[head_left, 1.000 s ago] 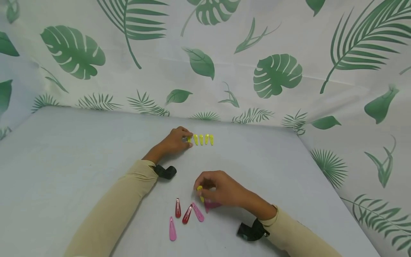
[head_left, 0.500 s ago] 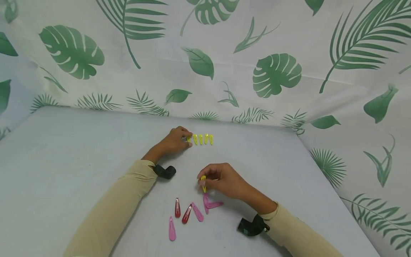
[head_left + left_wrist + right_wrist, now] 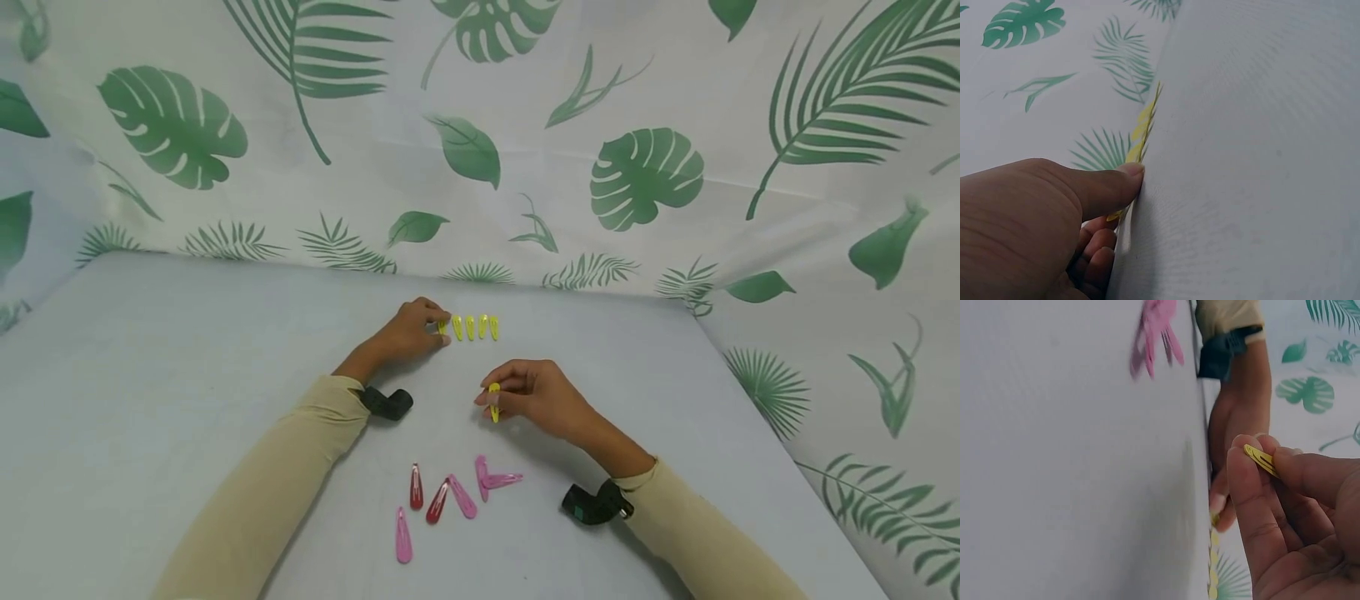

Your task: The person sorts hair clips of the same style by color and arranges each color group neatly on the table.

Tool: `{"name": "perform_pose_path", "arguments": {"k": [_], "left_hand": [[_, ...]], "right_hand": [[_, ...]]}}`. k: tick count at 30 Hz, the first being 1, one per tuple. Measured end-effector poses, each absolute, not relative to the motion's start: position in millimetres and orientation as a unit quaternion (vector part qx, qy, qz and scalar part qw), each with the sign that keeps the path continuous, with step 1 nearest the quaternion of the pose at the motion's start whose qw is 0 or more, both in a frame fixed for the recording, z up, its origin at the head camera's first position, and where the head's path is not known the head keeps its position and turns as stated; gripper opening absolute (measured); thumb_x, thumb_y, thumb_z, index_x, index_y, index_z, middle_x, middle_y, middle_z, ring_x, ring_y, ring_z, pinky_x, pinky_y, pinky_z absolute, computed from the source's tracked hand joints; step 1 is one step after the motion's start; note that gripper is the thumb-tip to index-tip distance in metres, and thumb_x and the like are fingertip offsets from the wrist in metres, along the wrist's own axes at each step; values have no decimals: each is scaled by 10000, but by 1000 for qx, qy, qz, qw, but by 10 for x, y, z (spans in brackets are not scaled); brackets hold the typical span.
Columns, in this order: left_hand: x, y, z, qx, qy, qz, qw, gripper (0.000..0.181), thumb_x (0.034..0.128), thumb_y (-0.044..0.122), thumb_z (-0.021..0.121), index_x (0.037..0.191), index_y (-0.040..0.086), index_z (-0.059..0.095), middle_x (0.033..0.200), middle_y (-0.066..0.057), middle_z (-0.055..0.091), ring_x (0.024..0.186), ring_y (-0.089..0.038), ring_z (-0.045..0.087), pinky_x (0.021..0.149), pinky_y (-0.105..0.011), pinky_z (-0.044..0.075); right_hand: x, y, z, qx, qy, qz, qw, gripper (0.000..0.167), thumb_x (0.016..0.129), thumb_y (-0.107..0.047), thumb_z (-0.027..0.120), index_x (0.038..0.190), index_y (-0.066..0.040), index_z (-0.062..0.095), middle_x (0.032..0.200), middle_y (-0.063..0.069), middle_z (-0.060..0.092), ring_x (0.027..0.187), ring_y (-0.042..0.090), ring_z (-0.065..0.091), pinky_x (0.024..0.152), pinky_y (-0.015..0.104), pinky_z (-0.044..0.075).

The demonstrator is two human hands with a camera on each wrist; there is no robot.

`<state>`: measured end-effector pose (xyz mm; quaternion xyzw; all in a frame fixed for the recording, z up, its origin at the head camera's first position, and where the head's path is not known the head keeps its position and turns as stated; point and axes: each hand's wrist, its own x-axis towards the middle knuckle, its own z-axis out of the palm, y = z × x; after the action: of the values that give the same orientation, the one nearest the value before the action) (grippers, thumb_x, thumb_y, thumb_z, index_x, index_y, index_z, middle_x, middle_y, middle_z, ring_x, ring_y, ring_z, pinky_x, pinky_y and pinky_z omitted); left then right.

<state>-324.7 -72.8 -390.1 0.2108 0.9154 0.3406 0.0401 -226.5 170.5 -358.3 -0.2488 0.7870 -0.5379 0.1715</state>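
The two hands are well apart. The right hand (image 3: 542, 398) pinches a yellow clip (image 3: 494, 403) between thumb and fingers, above the near side of the row. In the head view this clip's long axis runs almost straight up and down, one end pointing to the far edge; in the right wrist view it slants from upper left to lower right, its rounded end showing beyond the thumb.

The left hand (image 3: 408, 330) holds the leftmost clip (image 3: 442, 327) at the row's end, forefinger at its far end and thumb at its near end, so its long axis points away from the person. Just to its right, four yellow clips (image 3: 470, 327) lie side by side, nearly parallel, narrow ends toward the person.

Nearer the person, two red clips (image 3: 438, 502) lie with narrow ends pointing away, one straight, one leaning right. A pink clip beside them (image 3: 462, 497) leans left; another (image 3: 403, 536) lies nearly straight. Two more pink clips (image 3: 504, 480) touch, one lengthwise, one crosswise.

Beyond the white table (image 3: 187, 350) hangs a leaf-patterned cloth (image 3: 540, 167).
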Motion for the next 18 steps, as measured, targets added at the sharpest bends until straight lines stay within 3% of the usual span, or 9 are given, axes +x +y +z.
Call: {"name": "perform_pose_path", "arguments": {"k": [8, 12, 18], "left_hand": [[-3248, -707, -3910, 213, 913, 346, 43, 469, 945, 179, 656, 1366, 4, 545, 1348, -188, 466, 1268, -328, 420, 1054, -440, 347], [-3249, -705, -3908, 217, 912, 345, 42, 474, 944, 181, 657, 1368, 4, 542, 1352, -189, 464, 1273, -327, 416, 1056, -437, 345], [-3228, -716, -3883, 211, 915, 341, 40, 478, 944, 170, 657, 1374, 4, 534, 1357, -197, 460, 1276, -332, 417, 1055, -434, 349]], "right_hand": [[-2511, 1796, -3572, -198, 806, -541, 136, 231, 922, -45, 661, 1113, 76, 618, 1002, 144, 717, 856, 254, 701, 738, 382, 570], [-2642, 1827, -3573, -179, 814, -542, 105, 162, 917, -16, 656, 1060, 57, 646, 1024, 186, 703, 869, 267, 699, 734, 383, 570], [-2867, 1834, -3550, -153, 828, -534, 73, 217, 923, -34, 655, 1115, 65, 672, 1079, 244, 657, 869, 275, 697, 730, 350, 570]]}}
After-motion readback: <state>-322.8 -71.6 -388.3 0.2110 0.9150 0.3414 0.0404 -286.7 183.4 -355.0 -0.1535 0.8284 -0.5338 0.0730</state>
